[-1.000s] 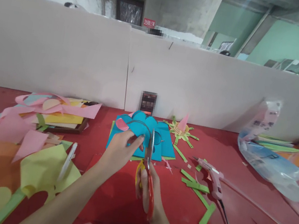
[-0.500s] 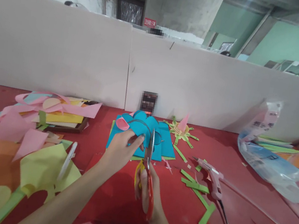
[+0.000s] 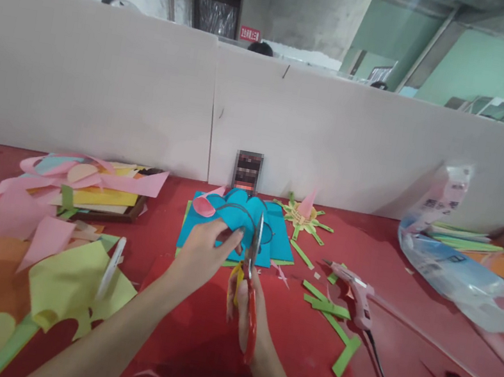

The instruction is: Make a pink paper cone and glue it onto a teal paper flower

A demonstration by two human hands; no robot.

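A blue sheet of paper [image 3: 239, 211] with scalloped edges and dark drawn lines is pinched in my left hand [image 3: 205, 246], thumb on the near side. My right hand [image 3: 245, 317] is closed through the handles of a pair of scissors [image 3: 249, 324], one handle red and one yellow. The metal blades point up and away, at the right edge of the held paper. More blue paper [image 3: 283, 236], with a round outline drawn on it, lies under and behind on the table. A pink curled paper piece [image 3: 205, 205] sits just left of the held sheet.
Right of the blue paper stand a green-and-pink paper flower [image 3: 305, 216], green strips [image 3: 333, 308], a pink glue gun [image 3: 357, 295] with its cord and a plastic bag [image 3: 457, 270]. Yellow paper [image 3: 65, 276], a white marker [image 3: 112, 268] and pink scraps [image 3: 9, 211] lie left. A white partition [image 3: 104, 84] rises behind.
The view has shifted slightly, so most things sit a little further left and up. Both hands keep their hold, with the scissors still at the paper's right edge.
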